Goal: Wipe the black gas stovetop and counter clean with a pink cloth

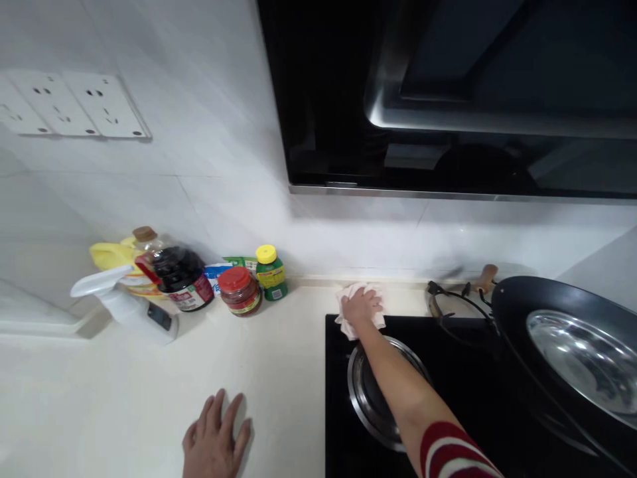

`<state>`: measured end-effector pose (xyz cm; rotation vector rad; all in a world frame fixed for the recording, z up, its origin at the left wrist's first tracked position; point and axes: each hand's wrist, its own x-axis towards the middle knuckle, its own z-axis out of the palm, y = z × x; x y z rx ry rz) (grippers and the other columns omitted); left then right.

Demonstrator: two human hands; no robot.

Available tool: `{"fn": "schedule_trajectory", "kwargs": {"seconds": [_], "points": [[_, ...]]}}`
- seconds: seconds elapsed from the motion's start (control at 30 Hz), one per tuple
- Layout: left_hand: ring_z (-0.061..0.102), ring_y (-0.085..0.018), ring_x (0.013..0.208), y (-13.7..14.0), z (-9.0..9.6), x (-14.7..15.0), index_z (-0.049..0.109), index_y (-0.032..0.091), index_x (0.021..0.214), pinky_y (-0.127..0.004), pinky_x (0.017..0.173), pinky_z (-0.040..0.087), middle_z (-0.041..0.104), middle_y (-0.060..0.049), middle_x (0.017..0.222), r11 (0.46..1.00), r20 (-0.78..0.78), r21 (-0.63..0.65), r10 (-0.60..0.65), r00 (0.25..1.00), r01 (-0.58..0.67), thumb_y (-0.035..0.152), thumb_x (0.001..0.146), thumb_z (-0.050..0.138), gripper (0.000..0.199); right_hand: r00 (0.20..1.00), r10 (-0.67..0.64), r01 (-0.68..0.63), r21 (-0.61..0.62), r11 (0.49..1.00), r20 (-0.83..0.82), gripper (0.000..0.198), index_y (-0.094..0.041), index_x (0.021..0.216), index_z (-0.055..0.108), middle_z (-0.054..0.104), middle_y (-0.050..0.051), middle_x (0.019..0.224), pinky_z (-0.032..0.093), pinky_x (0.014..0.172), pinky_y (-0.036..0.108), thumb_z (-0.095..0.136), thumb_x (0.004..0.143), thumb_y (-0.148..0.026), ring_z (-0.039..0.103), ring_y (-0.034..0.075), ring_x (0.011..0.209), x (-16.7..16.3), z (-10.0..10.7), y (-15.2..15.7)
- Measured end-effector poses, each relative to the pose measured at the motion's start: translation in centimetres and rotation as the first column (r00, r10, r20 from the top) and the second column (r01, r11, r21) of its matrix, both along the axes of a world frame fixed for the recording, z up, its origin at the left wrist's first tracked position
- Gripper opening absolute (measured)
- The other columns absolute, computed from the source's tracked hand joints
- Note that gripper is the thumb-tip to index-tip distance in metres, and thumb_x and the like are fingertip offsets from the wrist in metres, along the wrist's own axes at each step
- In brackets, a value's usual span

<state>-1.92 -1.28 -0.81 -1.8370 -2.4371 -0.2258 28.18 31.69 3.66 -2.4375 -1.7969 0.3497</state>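
Observation:
My right hand (362, 307) presses down on a pale pink cloth (378, 321), its fingers bent over the folds. The cloth lies across the back left edge of the black stovetop (337, 398) and the strip of counter behind it. Below my right forearm, partly covered by it, is a round metal burner ring (359, 393). My left hand (213, 438) rests on the white counter (283, 372) to the left of the stovetop, fingers spread and holding nothing.
Along the wall stand a white spray bottle (137, 309), a dark sauce bottle (184, 279), a red-lidded jar (239, 292) and a yellow-capped green bottle (271, 273). A black wok (517, 318) holding a metal bowl (587, 358) sits at right. Overhead hangs a range hood (448, 159).

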Motion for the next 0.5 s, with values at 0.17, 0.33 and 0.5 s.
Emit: {"fn": "schedule_trajectory", "kwargs": {"seconds": [0.17,0.33,0.5], "points": [[0.041,-0.033,0.15,-0.1,-0.4,-0.3,0.065,0.028,0.138,-0.057,0.115,0.038,0.055,-0.013,0.156,1.0,0.028,0.016,0.002,1.0,-0.003,0.052,0.095,0.037,0.057,0.972,0.229,-0.229,0.012,0.973,-0.053,0.078,-0.011,0.165,0.028,0.02,0.031,0.169,0.017,0.11,0.077,0.039,0.102,-0.055,0.022,0.053,0.151,-7.0,0.9,-2.4],[0.043,-0.033,0.149,0.0,-0.6,-0.7,0.065,0.029,0.139,-0.057,0.114,0.04,0.055,-0.013,0.157,1.0,0.043,0.024,0.006,0.999,-0.007,0.052,0.094,0.038,0.057,0.756,0.636,-0.63,0.092,0.771,-0.151,0.073,-0.026,0.165,0.03,0.019,0.018,0.174,0.013,0.119,0.071,0.046,0.102,-0.058,0.014,0.048,0.157,-11.1,1.6,-6.5],[0.046,-0.032,0.147,0.2,-0.2,-0.8,0.065,0.028,0.139,-0.055,0.112,0.043,0.056,-0.014,0.156,1.0,0.011,0.031,-0.004,1.0,0.004,0.051,0.095,0.037,0.056,0.496,0.852,-0.821,0.229,0.524,-0.17,0.06,-0.033,0.158,0.041,0.031,0.015,0.169,0.023,0.118,0.072,0.043,0.104,-0.059,0.026,0.042,0.154,-13.7,0.0,-15.2]]}}
